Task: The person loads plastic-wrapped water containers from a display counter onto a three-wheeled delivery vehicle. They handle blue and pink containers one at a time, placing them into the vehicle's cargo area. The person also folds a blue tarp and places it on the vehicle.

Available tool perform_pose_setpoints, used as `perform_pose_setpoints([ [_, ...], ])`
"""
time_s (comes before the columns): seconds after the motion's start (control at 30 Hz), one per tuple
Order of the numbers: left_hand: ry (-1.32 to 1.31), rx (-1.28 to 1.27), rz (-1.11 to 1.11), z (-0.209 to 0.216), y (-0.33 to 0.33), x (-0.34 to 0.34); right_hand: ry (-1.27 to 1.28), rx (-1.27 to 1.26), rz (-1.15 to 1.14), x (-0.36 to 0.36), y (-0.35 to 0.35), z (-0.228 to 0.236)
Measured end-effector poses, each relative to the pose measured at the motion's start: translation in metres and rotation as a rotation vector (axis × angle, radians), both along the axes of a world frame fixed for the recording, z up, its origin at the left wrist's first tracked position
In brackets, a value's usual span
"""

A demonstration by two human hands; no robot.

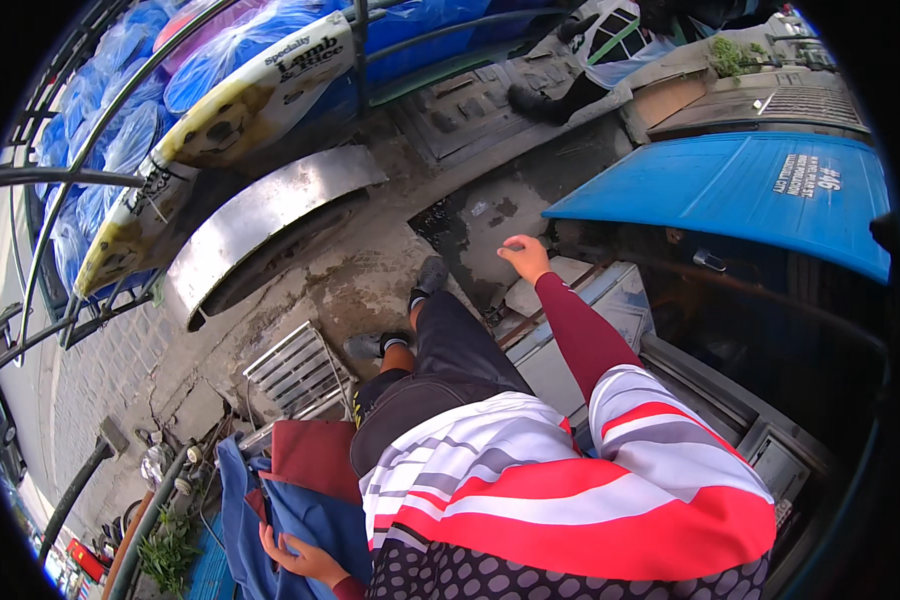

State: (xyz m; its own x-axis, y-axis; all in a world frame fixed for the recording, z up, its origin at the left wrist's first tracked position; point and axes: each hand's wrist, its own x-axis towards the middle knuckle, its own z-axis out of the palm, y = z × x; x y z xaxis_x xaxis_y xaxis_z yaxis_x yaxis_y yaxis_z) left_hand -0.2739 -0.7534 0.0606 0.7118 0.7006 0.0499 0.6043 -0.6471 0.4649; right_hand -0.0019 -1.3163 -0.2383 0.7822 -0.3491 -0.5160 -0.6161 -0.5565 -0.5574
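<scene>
My left hand (295, 556) is low on the left, its fingers bent but spread, in front of a blue and maroon cloth (315, 505). Whether it touches the cloth I cannot tell. My right hand (526, 258) is stretched out ahead, loosely curled, with a gap between thumb and fingers and nothing visible in it. Beneath and beside its wrist lies a pale flat slab (542, 290). A white box-like unit (610, 303) runs along under my right forearm, which is in a maroon sleeve.
A slatted metal grate (295, 370) lies left of my feet. Beyond it stands a curved metal guard (270, 210), beside a railed carrier with blue plastic bags (110, 130) and a printed sack (210, 125). A blue panel (720, 190) juts out at right. Another person's leg (560, 100) is ahead.
</scene>
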Motion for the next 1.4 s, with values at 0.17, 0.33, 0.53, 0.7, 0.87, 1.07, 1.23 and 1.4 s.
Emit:
perform_pose_setpoints([
  [0.17, 0.080, -0.339, -0.361, -0.063, -0.089, 0.127, 0.063, -0.856, 0.101, 0.052, -0.243, 0.132],
  [0.33, 0.240, -0.527, -0.502, -0.083, -0.154, 0.221, 0.791, -1.200, -0.017, 0.048, -0.387, 0.251],
  [0.53, 0.458, -0.606, -0.615, -0.109, -0.181, 0.297, 0.820, -1.134, -0.102, 0.021, -0.403, 0.247],
  [0.7, 0.468, -0.660, -0.594, -0.141, -0.232, 0.370, 0.724, -0.997, -0.340, -0.010, -0.442, 0.254],
  [0.87, 0.557, -0.737, -0.763, -0.181, -0.348, 0.483, 0.581, -0.945, -0.601, 0.004, -0.446, 0.226],
  [1.07, 0.240, -0.483, -1.273, -0.165, -0.589, 0.643, 0.415, -1.090, -0.736, -0.009, -0.462, 0.164],
  [1.23, -0.601, -0.119, -1.703, -0.187, -0.779, 0.732, -0.078, -1.253, -0.602, -0.022, -0.475, 0.136],
  [1.4, -0.771, -0.089, -1.841, -0.157, -0.920, 0.811, -0.300, -0.013, -0.919, -0.025, -0.424, 0.123],
])
